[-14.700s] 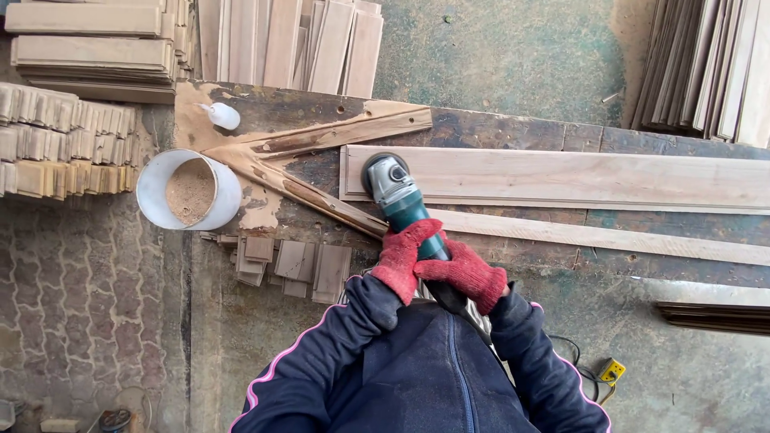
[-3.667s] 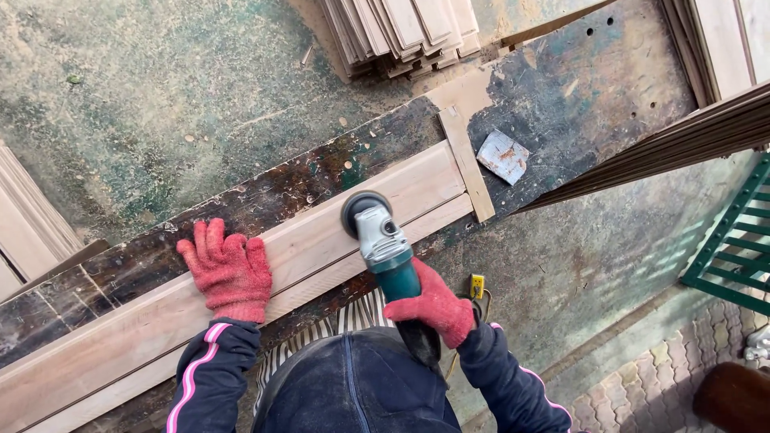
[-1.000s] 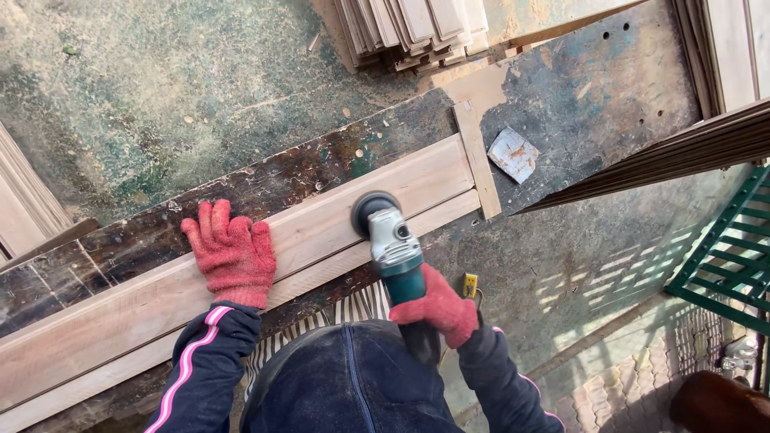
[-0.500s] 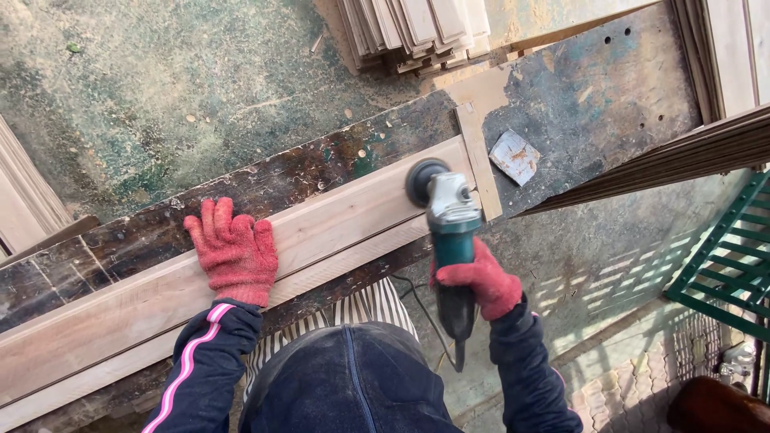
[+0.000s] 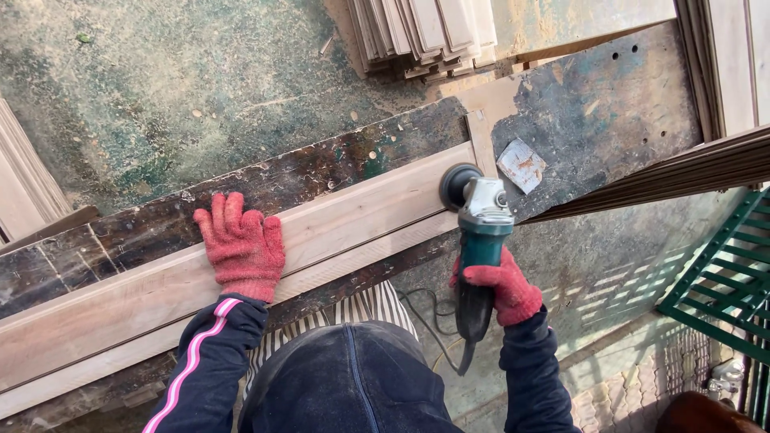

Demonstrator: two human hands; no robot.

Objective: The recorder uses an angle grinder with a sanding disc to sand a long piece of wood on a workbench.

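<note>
No bin, tub or box shows in this view; the only store of stock is a loose stack of pale wooden slats lying on the floor beyond the bench, its ends fanned toward the camera.

The left hand, in a red knitted glove, lies flat and palm down on the long pale board, fingers spread and pointing away from the body; its grip is wide, pressing rather than holding. The dark sleeve with a pink stripe runs back toward the body. The right hand, gloved the same, has its grip wrapped tight round the green body of the angle grinder, wrist straight, the tool pointing away from the person. The grinder's grey head and black disc sit at the right end of the board, touching its top face just beside a short cross strip of wood. A black cord loops below the tool.

The board lies lengthwise along the bench, a dark, stained, paint-flecked top with small holes near its far corner. A crumpled scrap of sandpaper rests on the bench just right of the grinder. Dark moulded strips slant across at the right. The floor is mottled green concrete; a green metal grille stands at lower right over paving.
</note>
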